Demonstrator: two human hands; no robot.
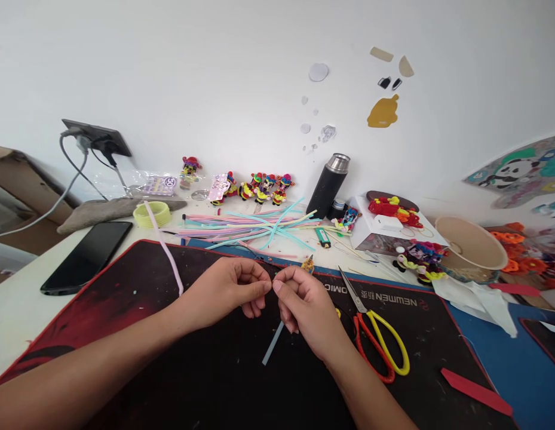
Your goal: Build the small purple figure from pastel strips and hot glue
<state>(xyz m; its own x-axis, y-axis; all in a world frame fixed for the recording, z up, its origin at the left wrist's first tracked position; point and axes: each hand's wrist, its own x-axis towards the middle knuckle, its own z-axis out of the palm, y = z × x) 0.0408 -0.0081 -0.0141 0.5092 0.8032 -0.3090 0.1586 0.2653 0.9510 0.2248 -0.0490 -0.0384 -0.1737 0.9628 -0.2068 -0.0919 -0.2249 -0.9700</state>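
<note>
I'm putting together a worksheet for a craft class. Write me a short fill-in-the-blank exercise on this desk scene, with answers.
The hand nearer the scissors is the person's ____ one.
The scissors have one red handle and one ____ handle.
The mat carries upside-down lettering starting with N: ____.
The black phone lies on the picture's ____ side.

Missing words: right; yellow; NEWMEN; left.

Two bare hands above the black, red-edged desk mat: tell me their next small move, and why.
Perhaps ease the bare left hand slightly away from the bare right hand to check the pinch: their fingertips nearly meet above the black, red-edged desk mat, and whatever may lie between them is too small to make out.
</note>
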